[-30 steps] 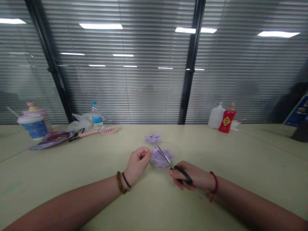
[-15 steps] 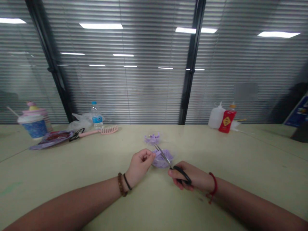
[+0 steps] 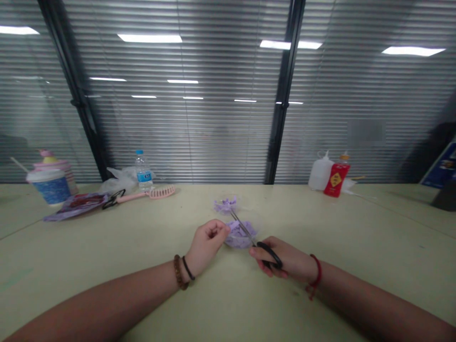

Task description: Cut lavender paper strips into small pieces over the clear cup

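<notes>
My left hand (image 3: 211, 240) pinches a small light purple strip (image 3: 234, 226) between thumb and fingertips; its material is too small to tell. In my right hand (image 3: 276, 259) is a pair of scissors (image 3: 244, 229) with black handles, the blades pointing away from me and across the strip's end. Beneath the blades stands a clear bowl (image 3: 239, 244) with purple pieces in it. Behind it, a smaller clear dish (image 3: 225, 205) holds little purple bits close to the scissor tips.
At the left are a blue paper cup (image 3: 52, 187), a purple packet (image 3: 76, 207), a pink hairbrush (image 3: 162, 192) and a water bottle (image 3: 144, 176). A white squeeze bottle (image 3: 319, 174) and a red bottle (image 3: 337, 180) stand at the back right, before a window with blinds.
The scissor blades have come closer together, and their handles have drawn in with my right hand's fingers. My left hand stays almost in place with the strip.
</notes>
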### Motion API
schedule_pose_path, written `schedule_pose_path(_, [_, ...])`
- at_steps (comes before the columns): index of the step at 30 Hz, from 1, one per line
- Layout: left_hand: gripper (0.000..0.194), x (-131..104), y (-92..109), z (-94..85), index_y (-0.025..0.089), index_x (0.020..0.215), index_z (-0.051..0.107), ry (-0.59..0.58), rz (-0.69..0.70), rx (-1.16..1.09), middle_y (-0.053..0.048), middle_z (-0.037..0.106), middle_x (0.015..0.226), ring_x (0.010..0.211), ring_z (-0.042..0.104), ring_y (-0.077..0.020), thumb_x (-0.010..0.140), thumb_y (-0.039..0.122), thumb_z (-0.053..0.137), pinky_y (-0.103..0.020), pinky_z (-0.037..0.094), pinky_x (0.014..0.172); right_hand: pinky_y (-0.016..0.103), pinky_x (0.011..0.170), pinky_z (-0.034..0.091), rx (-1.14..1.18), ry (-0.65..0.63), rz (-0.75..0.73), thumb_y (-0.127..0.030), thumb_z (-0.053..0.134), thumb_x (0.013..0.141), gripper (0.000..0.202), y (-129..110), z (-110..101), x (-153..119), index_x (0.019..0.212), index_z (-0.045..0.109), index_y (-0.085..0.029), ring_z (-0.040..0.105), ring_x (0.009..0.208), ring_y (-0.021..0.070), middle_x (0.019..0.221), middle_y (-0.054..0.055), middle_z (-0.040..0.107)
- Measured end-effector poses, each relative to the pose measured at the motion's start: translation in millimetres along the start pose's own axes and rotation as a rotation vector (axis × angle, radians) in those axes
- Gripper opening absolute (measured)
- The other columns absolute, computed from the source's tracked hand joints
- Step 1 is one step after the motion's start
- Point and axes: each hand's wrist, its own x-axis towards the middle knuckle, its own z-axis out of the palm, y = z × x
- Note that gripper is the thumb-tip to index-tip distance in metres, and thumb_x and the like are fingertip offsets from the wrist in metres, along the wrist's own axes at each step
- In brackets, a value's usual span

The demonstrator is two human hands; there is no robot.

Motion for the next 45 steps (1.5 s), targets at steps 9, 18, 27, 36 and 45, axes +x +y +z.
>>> schedule_pose_path(9, [0.026,1.7,-1.9,-0.9,0.016,0.067,0.049,0.019,-0.011,-0.025,0.01,0.034,0.04,0.034,0.029,-0.0043,0.076,0.04,0.052,-0.017,0.022,0.036,0.017,0.027,0.015,0.065,0.007,-0.015,-0.061,0.052,0.071,0.051,1.8,0.6,0.0,0.052,0.05,-0.013,0.029,0.026,0.0018,0.039,-0.004,0.045])
schedule_pose_path(18, [0.027,1.2,-1.2,0.4,0.015,0.068,0.052,0.009,-0.008,-0.015,0.01,0.034,0.04,0.034,0.028,-0.0042,0.074,0.041,0.054,-0.017,0.021,0.036,0.014,0.025,0.021,0.108,-0.078,-0.008,-0.063,0.05,0.071,0.053,2.7,2.2,-1.5,0.058,0.054,-0.011,0.034,0.026,0.0023,0.042,-0.002,0.049])
schedule_pose_path(27, [0.027,-0.2,1.3,0.2,0.015,0.065,0.052,0.002,0.002,-0.012,0.009,0.034,0.04,0.034,0.027,-0.0039,0.073,0.04,0.055,-0.017,0.02,0.035,0.013,0.026,0.02,0.154,-0.052,-0.034,-0.06,0.051,0.073,0.05,4.3,1.4,-0.2,0.057,0.052,-0.012,0.033,0.026,0.0017,0.041,-0.003,0.048])
schedule_pose_path(36, [0.026,-0.5,1.3,0.6,0.015,0.064,0.051,-0.006,-0.012,-0.016,0.009,0.034,0.04,0.035,0.027,-0.0038,0.072,0.039,0.056,-0.016,0.02,0.035,0.014,0.026,0.019,0.138,-0.038,-0.016,-0.061,0.051,0.072,0.051,4.0,0.2,-0.7,0.055,0.05,-0.013,0.031,0.026,0.0017,0.04,-0.004,0.046])
schedule_pose_path(45, [0.027,1.2,-0.4,0.4,0.015,0.065,0.053,0.028,-0.013,-0.023,0.009,0.034,0.039,0.033,0.028,-0.0039,0.072,0.04,0.057,-0.016,0.021,0.035,0.017,0.031,0.018,0.04,0.075,-0.023,-0.064,0.053,0.068,0.054,-0.4,2.1,-0.4,0.048,0.044,-0.015,0.031,0.031,0.0027,0.036,-0.005,0.04])
